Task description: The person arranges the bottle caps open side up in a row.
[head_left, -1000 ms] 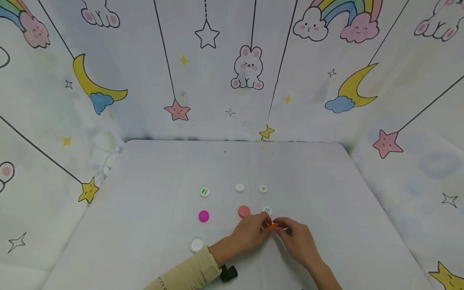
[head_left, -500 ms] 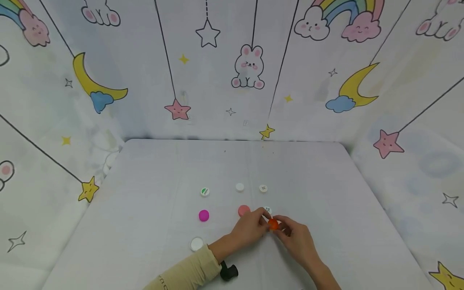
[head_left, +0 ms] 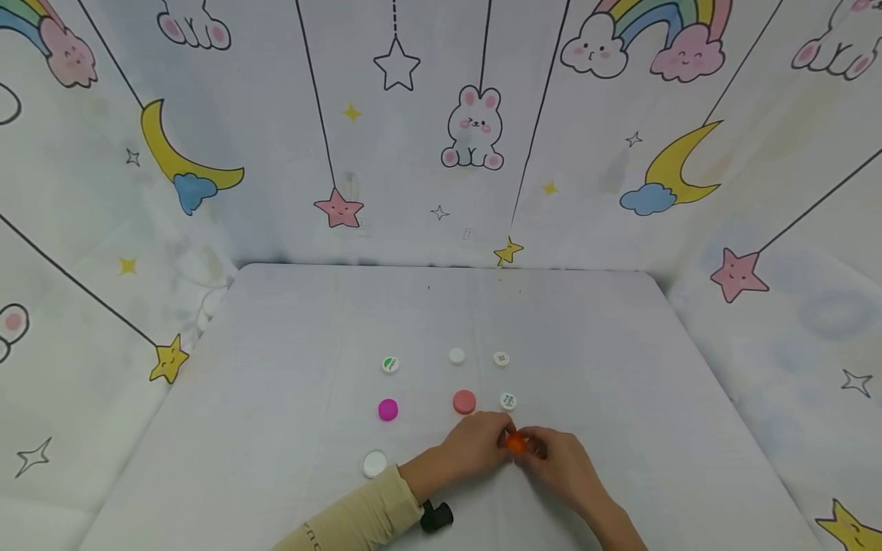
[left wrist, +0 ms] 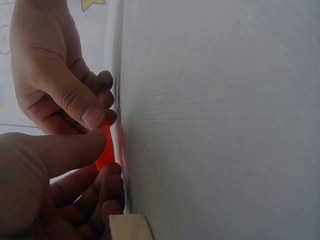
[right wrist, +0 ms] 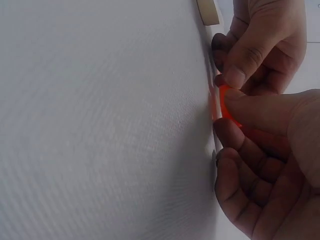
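An orange round cap, which looks like a bottle cap, is pinched between my two hands just above the white table. My left hand grips its left side between thumb and fingers. From the right, my right hand pinches the opposite edge. Both wrist views show the cap edge-on, partly covered by the thumbs, with its lower rim at or very near the cloth. Just beyond the hands lie a white cap with green marks and a salmon-pink cap.
Farther back lie a green-and-white cap, a plain white cap and a small patterned white cap. At left are a magenta cap and a larger white cap. A black object sits by the left sleeve.
The orange cap turned from edge-on to showing its flat face, then came slightly nearer to me with both hands. The white cap with green marks is now fully uncovered.
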A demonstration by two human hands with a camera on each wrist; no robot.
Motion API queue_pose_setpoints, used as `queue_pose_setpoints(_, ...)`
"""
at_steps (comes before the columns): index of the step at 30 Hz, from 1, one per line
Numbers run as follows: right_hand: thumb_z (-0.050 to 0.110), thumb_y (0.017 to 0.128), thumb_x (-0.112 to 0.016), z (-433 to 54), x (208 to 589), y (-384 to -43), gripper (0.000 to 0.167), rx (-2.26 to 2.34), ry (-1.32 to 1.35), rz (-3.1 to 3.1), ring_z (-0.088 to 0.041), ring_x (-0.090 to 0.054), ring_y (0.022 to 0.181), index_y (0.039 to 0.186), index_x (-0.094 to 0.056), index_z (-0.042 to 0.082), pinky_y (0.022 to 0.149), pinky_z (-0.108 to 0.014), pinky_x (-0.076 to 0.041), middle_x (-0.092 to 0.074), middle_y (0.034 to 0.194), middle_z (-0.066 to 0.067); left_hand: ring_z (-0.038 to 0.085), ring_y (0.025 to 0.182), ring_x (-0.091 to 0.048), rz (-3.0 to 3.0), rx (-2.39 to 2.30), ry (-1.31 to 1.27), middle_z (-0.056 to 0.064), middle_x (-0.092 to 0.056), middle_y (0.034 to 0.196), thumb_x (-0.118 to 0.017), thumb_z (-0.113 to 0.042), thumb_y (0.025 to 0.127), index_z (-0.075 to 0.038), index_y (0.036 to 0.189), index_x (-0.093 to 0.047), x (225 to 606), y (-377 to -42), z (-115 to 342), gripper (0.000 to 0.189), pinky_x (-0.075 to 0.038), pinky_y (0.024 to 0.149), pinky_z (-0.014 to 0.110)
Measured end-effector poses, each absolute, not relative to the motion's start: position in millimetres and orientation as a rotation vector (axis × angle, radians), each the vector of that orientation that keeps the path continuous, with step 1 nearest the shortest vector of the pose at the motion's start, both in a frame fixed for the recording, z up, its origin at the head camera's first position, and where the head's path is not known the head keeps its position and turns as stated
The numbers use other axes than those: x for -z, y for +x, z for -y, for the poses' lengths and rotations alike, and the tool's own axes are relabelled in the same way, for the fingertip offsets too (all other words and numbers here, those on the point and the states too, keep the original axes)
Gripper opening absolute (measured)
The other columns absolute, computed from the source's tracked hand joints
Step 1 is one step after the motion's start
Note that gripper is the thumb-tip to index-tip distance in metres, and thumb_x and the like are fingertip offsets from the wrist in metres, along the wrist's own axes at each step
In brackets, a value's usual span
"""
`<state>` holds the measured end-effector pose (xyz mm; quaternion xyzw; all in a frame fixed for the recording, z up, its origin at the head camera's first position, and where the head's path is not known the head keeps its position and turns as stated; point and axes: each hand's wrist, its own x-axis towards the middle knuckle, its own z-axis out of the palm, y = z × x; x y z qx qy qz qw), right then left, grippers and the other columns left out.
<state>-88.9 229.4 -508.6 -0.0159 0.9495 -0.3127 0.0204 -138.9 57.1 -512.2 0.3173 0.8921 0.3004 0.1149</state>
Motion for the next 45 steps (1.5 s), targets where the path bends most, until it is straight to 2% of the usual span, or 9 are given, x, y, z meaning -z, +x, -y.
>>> queue_pose_setpoints(11,0.008,0.072,-0.083,-225.7,507.3,-91.2,0.025,0.92,-0.129,-2.955,-0.002,-0.048,0.061,0.095,-0.073,0.013,0.059,-0.022,-0.042,-0.055,0.066,0.014,0.003,0.065,-0.045,-2.638,-0.821,0.962,-0.01,-0.052,0.073,-0.078,-0.021,0.082,-0.013,0.102,-0.066,513.4,-138.5,-55.1,0.025,-0.039,0.06,0.017)
queue_pose_setpoints(16,0.011,0.073,-0.083,-227.1,501.6,-90.3,0.029,0.924,-0.177,-2.898,-0.002,-0.05,0.062,0.1,-0.072,0.012,0.059,-0.022,-0.043,-0.057,0.069,0.014,0.003,0.066,-0.046,-2.605,-0.862,0.934,-0.01,-0.053,0.074,-0.078,-0.02,0.082,-0.012,0.107,-0.066,510.6,-136.2,-52.9,0.029,-0.04,0.061,0.017)
queue_pose_setpoints(22,0.014,0.082,-0.077,-231.4,485.5,-94.2,0.031,0.939,-0.128,-2.821,-0.004,-0.057,0.066,0.111,-0.07,0.011,0.06,-0.024,-0.046,-0.063,0.077,0.011,0.002,0.066,-0.048,-2.636,-0.84,0.873,-0.013,-0.053,0.076,-0.075,-0.031,0.085,-0.018,0.113,-0.065,506.9,-140.9,-49.2,0.033,-0.041,0.061,0.018)
queue_pose_setpoints(26,0.017,0.088,-0.071,-234.9,479.7,-103.1,0.025,0.964,-0.041,-2.845,-0.005,-0.059,0.069,0.112,-0.07,0.011,0.058,-0.024,-0.046,-0.066,0.081,0.009,0.001,0.069,-0.049,-2.657,-0.887,0.835,-0.014,-0.055,0.08,-0.071,-0.034,0.09,-0.02,0.113,-0.066,499.4,-152.9,-45.7,0.028,-0.042,0.062,0.017)
queue_pose_setpoints(30,0.019,0.089,-0.07,-239.1,477.9,-115.9,0.024,0.96,-0.03,-2.904,-0.008,-0.06,0.07,0.112,-0.07,0.01,0.058,-0.024,-0.047,-0.066,0.083,0.006,0.002,0.074,-0.051,-2.728,-0.86,0.863,-0.012,-0.059,0.086,-0.07,-0.034,0.091,-0.02,0.113,-0.067,490.3,-167.4,-43.7,0.026,-0.044,0.066,0.017)
queue_pose_setpoints(38,0.017,0.086,-0.074,-239.6,484.2,-138.5,0.034,0.943,-0.082,-2.937,-0.015,-0.064,0.077,0.118,-0.067,0.007,0.063,-0.027,-0.052,-0.068,0.094,-0.003,0.011,0.093,-0.055,-2.845,-0.602,0.974,-0.004,-0.063,0.105,-0.072,-0.032,0.089,-0.019,0.117,-0.066,487.8,-186.7,-54.6,0.031,-0.047,0.078,0.021)
queue_pose_setpoints(45,0.011,0.08,-0.079,-236.4,497.8,-151.2,0.043,0.888,-0.113,-2.936,-0.019,-0.062,0.08,0.12,-0.065,0.005,0.073,-0.036,-0.054,-0.065,0.092,-0.005,0.015,0.096,-0.057,-2.913,-0.4,0.936,-0.003,-0.064,0.109,-0.077,-0.032,0.085,-0.02,0.117,-0.067,495.4,-192.5,-66.0,0.036,-0.047,0.082,0.025)
